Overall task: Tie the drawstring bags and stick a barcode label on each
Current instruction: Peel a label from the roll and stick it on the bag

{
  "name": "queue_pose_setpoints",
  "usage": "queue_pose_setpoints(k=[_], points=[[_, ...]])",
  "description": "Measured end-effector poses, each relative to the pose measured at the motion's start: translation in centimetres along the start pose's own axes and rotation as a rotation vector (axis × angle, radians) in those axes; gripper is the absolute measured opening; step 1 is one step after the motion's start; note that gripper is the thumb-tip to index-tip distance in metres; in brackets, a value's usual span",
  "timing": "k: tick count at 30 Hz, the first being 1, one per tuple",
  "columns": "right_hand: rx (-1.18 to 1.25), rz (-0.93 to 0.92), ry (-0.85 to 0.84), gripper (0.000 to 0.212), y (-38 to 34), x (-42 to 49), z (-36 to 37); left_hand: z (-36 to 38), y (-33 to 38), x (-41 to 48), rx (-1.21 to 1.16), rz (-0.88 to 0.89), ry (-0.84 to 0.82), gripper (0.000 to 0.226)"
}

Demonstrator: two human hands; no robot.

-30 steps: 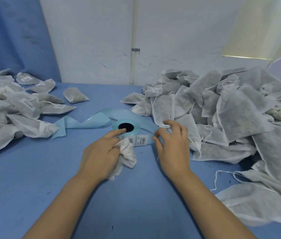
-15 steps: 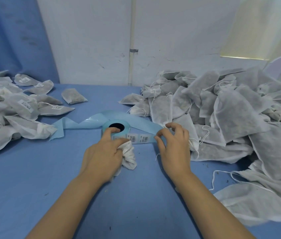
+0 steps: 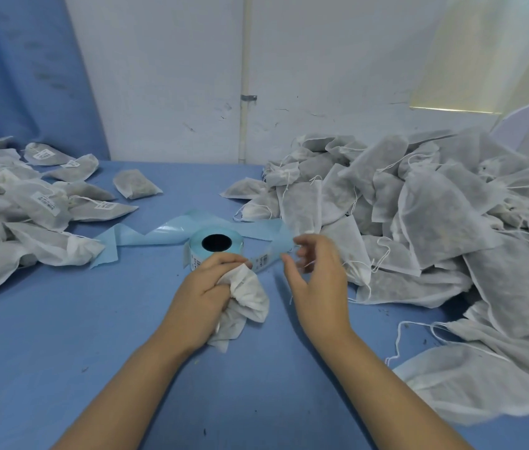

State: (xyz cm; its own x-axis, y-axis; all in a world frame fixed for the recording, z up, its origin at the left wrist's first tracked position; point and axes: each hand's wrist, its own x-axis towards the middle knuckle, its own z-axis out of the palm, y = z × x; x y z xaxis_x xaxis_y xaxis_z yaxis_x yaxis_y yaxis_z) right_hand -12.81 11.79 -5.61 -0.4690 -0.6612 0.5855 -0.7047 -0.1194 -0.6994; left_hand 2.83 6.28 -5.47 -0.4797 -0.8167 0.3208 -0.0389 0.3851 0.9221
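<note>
My left hand (image 3: 206,289) grips a crumpled white drawstring bag (image 3: 246,300) against the blue table, just in front of the blue label roll (image 3: 216,245). The roll's liner strip (image 3: 264,259) with barcode labels runs right from the roll toward my right hand (image 3: 316,277). That hand hovers blurred beside the strip, fingers curled, thumb and forefinger slightly apart. Whether a label sits between its fingers I cannot tell. A thin white string (image 3: 290,295) hangs below that hand.
A big heap of unlabelled bags (image 3: 435,216) with loose strings fills the right side. Labelled bags (image 3: 45,203) are piled at the left. Empty blue liner (image 3: 146,235) trails left from the roll. A white wall closes the table's far edge.
My left forefinger has come off the top of the roll and the hand has drawn back with the bag. My right hand has lifted off the strip and moved slightly right.
</note>
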Motion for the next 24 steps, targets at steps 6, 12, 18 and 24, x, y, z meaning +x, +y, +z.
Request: queue_pose_setpoints(k=[6,12,18,24], points=[[0.072,0.134,-0.331,0.038,-0.04,-0.55,0.71,0.17,0.21,-0.04,-0.052,-0.015,-0.027,0.044],[0.237,0.169,-0.384,0.038,0.29,-0.38,0.69,0.08,0.01,0.04,-0.064,-0.008,-0.052,0.043],[0.283,0.156,-0.379,0.031,0.04,-0.33,0.72,0.11,-0.25,0.1,-0.064,-0.003,-0.067,0.039],[0.343,0.191,-0.304,0.027,-0.15,-0.26,0.64,0.11,-0.15,0.06,-0.052,0.012,-0.064,0.047]])
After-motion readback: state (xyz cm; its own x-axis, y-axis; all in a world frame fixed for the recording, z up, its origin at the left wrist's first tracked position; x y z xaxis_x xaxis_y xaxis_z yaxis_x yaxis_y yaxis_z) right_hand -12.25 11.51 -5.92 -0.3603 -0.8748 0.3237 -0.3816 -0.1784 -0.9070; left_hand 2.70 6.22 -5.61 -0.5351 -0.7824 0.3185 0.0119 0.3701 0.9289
